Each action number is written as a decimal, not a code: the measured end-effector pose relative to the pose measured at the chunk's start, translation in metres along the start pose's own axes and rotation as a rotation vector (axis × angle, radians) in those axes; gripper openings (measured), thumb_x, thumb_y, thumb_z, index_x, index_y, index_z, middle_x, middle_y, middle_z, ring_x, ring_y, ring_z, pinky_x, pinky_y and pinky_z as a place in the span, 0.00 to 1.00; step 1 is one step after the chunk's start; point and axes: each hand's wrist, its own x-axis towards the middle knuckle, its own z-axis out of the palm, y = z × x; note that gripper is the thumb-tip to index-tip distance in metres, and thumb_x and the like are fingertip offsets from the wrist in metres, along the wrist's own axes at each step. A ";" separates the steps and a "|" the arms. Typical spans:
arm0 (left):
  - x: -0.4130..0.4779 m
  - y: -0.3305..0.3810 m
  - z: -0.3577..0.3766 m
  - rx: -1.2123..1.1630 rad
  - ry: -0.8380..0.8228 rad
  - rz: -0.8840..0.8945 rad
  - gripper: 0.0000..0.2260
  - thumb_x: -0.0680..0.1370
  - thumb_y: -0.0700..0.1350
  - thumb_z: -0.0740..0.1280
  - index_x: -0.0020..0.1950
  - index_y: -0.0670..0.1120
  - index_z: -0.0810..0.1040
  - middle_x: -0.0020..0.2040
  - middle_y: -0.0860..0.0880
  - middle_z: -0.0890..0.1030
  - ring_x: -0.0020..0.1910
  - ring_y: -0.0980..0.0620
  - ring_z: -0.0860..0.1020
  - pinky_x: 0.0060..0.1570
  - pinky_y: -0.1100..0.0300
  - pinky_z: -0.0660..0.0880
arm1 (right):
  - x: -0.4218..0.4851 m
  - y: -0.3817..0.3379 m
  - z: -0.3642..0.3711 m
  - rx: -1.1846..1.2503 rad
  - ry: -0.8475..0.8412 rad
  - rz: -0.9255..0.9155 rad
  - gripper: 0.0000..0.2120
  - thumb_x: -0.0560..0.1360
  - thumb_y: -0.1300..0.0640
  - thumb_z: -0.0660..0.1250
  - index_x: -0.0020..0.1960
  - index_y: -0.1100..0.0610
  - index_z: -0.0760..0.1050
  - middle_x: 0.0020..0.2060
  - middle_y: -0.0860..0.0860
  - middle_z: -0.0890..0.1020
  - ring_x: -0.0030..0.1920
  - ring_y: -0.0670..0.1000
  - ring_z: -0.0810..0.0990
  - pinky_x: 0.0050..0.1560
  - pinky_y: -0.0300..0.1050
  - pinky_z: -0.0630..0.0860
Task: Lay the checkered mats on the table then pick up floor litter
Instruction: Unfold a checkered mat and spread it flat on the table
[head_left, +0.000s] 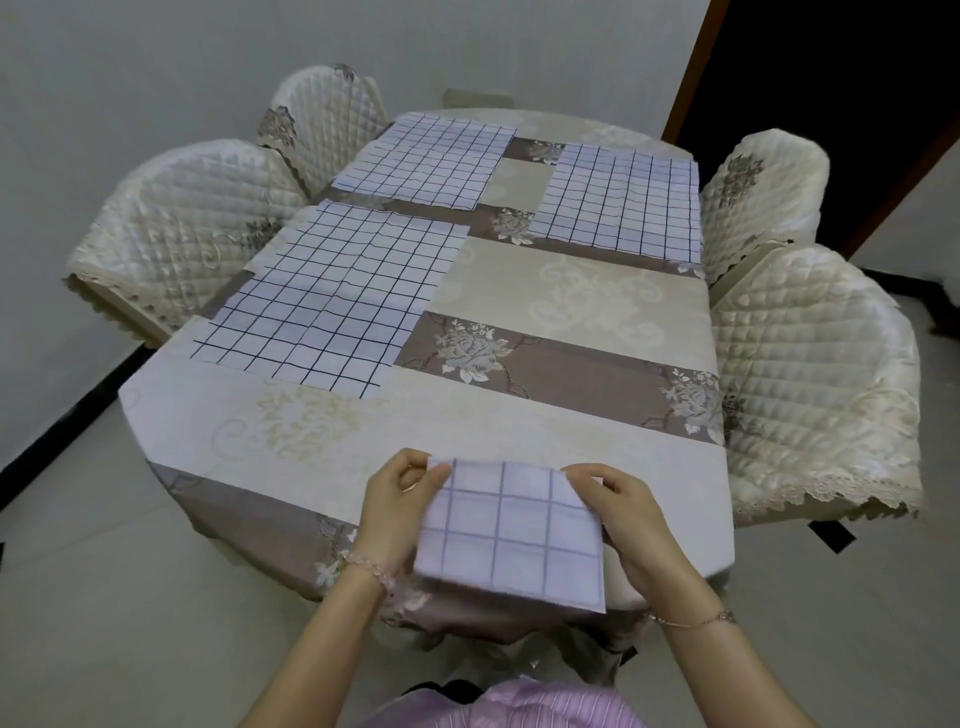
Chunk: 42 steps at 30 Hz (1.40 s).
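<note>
1. The bench (545, 291) fills most of the view. It is covered by a floral cloth in cream and brown bands and ringed by four quilted chair covers, two along each long side.

2. Three checkered mats already lie flat on it. The near-left mat (332, 296) is the largest in view; the far-left mat (431, 161) sits beyond it, close to the far end; the far-right mat (621, 200) lies across from that one, near the right edge. The near-right stretch of the bench has no mat on it, so I judge that place is the one left to fill.

3. The folded mat (511, 535) is held at the near edge of the bench, just in front of the person. It is several layers thick, in a small square, and it seems to be raised slightly off the cloth, though I cannot tell if its far edge touches.

4. The left hand (397, 506) pinches the mat's upper left corner, thumb on top. The right hand (631, 519) grips the upper right corner and side. Both hands are closed on the fabric and set apart by the mat's width.

5. The step in hand is laying the fourth mat. The next move likely calls for opening the folds, carrying the mat to the bare near-right area, and squaring it with the others.

6. No floor litter shows on the visible tiles; that part of the task looks not yet begun.
</note>
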 end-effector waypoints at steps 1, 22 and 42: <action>0.002 -0.001 -0.002 0.009 0.010 0.009 0.10 0.75 0.36 0.68 0.37 0.42 0.69 0.19 0.56 0.65 0.21 0.62 0.63 0.24 0.75 0.62 | 0.002 0.000 -0.002 -0.011 -0.009 0.012 0.07 0.76 0.54 0.66 0.48 0.56 0.82 0.45 0.57 0.82 0.42 0.51 0.77 0.42 0.46 0.71; -0.033 -0.016 0.035 0.373 -0.405 0.084 0.18 0.73 0.49 0.70 0.62 0.53 0.73 0.57 0.60 0.77 0.56 0.67 0.74 0.51 0.80 0.67 | -0.017 0.021 0.025 0.404 -0.148 0.138 0.07 0.77 0.61 0.64 0.51 0.61 0.81 0.47 0.55 0.86 0.49 0.52 0.85 0.43 0.39 0.80; -0.013 -0.009 0.006 0.022 -0.038 -0.018 0.08 0.76 0.38 0.65 0.39 0.48 0.73 0.29 0.54 0.70 0.31 0.56 0.68 0.36 0.61 0.68 | -0.007 0.016 0.013 0.221 0.089 0.019 0.10 0.75 0.62 0.63 0.36 0.53 0.70 0.34 0.50 0.72 0.37 0.48 0.70 0.37 0.43 0.67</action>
